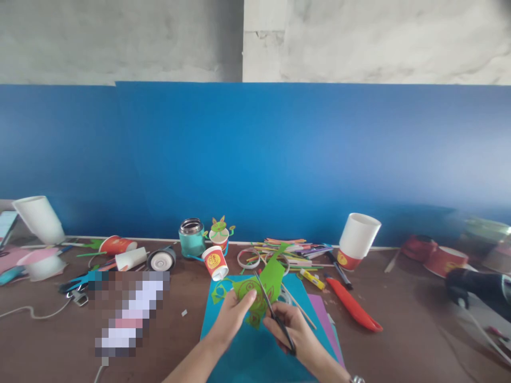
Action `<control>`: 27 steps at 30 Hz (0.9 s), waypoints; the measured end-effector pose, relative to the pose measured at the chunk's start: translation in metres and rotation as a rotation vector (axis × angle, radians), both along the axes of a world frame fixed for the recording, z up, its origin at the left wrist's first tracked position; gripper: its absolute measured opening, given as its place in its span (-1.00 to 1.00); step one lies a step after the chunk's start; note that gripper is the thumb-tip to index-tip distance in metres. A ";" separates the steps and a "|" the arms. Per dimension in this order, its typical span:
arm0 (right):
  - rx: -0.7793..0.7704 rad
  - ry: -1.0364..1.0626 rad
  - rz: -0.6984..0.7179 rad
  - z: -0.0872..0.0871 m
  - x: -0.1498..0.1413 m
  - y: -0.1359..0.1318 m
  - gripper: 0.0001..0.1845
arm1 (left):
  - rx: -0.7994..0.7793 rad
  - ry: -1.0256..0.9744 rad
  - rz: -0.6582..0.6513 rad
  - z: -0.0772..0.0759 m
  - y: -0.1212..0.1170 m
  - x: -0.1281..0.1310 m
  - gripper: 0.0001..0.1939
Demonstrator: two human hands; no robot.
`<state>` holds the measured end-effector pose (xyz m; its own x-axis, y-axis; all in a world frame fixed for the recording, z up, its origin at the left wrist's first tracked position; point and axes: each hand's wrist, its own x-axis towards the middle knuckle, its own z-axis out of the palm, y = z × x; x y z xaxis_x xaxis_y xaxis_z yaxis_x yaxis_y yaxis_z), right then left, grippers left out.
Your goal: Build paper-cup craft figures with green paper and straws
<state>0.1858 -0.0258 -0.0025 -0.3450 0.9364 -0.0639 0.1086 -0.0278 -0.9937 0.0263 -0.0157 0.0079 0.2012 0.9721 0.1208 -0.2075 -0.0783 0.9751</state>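
Note:
My left hand (231,315) pinches a piece of green paper (263,284) with drawn outlines and holds it up over a blue sheet (247,351). My right hand (293,330) grips black scissors (275,311), whose blades reach up into the green paper. Both hands hover just above the brown table (399,346), near its front edge. A purple sheet (323,319) pokes out from under the blue one on the right.
Paper cups (358,240), a teal jar (192,237), a tape roll (162,260), a pile of coloured pens (293,248), a glue stick (312,279) and a red cutter (353,307) lie along the back. A blue wall panel (255,159) rises behind. A black tool (475,284) sits at the right.

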 end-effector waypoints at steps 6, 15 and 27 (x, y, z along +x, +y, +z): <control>-0.014 0.006 0.020 -0.007 0.000 0.000 -0.56 | 0.007 0.034 0.024 -0.001 -0.001 0.003 -0.69; 0.002 0.021 0.031 -0.004 -0.002 -0.001 -0.53 | 0.017 0.049 -0.017 0.000 0.000 0.000 -0.69; -0.053 0.031 0.054 0.001 0.001 -0.002 -0.57 | 0.015 0.055 -0.027 0.008 0.000 -0.005 -0.73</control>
<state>0.1867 -0.0278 -0.0014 -0.3972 0.9121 -0.1015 0.0802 -0.0757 -0.9939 0.0218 -0.0155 0.0155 0.2337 0.9645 0.1230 -0.1555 -0.0878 0.9839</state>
